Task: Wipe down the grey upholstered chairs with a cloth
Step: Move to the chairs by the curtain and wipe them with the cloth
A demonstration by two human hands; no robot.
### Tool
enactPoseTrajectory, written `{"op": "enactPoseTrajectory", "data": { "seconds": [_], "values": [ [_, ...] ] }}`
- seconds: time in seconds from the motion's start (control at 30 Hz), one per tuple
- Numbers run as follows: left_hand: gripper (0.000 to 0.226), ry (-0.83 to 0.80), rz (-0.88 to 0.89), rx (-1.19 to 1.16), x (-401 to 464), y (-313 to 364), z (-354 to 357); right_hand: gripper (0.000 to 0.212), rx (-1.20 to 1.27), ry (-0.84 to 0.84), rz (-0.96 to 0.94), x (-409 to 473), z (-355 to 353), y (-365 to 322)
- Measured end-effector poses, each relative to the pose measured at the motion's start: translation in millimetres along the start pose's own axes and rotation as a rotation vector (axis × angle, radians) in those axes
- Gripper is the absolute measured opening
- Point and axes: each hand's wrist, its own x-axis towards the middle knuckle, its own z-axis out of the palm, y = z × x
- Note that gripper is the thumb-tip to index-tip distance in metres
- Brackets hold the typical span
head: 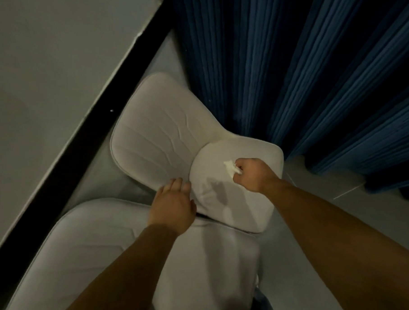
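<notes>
A grey upholstered chair (155, 129) stands in the middle of the view, its seat toward the upper left and its backrest (245, 207) toward me. My right hand (252, 173) grips a small white cloth (231, 166) and presses it against the backrest. My left hand (172, 203) rests with straight fingers on the backrest's left edge. A second grey chair (97, 241) fills the lower left, partly hidden under my left forearm.
A dark blue pleated curtain (300, 68) hangs close behind the chair on the right. A white table top with a black edge (65, 149) runs diagonally along the left. Pale floor (330, 210) shows at the right between chair and curtain.
</notes>
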Motion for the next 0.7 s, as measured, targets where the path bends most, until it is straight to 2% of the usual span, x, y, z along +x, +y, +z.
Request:
{"op": "enactPoseTrajectory", "data": {
  "seconds": [0.1,0.23,0.33,0.5,0.7],
  "values": [
    [0.057,-0.024,-0.03,-0.019,-30,-5,5,0.024,0.061,0.047,-0.016,-22,-2,-20],
    [0.057,-0.028,-0.052,-0.026,-76,-20,15,0.016,0.055,0.077,-0.041,-51,-4,-54],
    [0.059,0.02,-0.068,-0.109,-110,-29,12,0.012,-0.005,0.126,-0.078,-75,-5,-84],
    [0.061,0.151,-0.071,-0.193,-183,-54,4,0.026,-0.08,0.134,-0.127,-133,13,-138],
    [0.063,0.207,-0.122,-0.247,-286,-93,17,0.027,-0.096,0.184,-0.151,-214,56,-180]
  ]
}}
